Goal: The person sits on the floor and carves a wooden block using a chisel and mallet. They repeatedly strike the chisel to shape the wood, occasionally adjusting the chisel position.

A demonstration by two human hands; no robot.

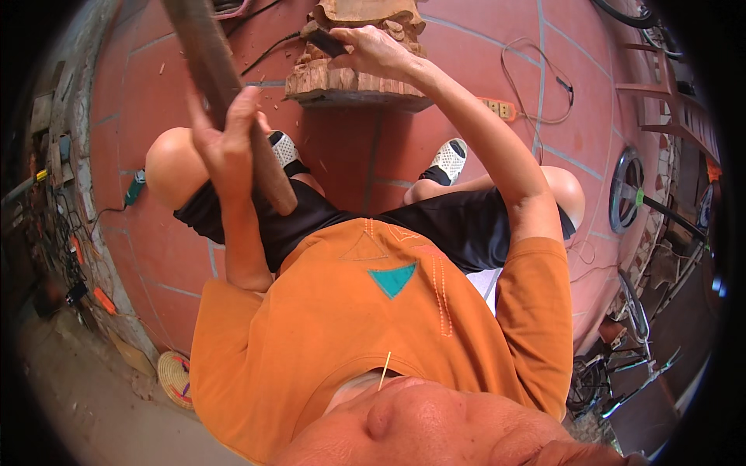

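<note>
My left hand is closed round a long, dark brown wooden club, which slants from the top edge down toward my left thigh. Out in front, my right hand grips a short dark tool with a flat end; its exact kind does not show. That tool is over the carved wooden block, a pale brown piece with a rough, chipped front edge. The block's far part runs out of the picture at the top. Both my feet are on either side of its near end.
Wood chips lie on the red tiled floor. An orange power strip with a looped cable is right of the block. Farther right are a reddish chair and a wheel. A green-handled tool lies at the left.
</note>
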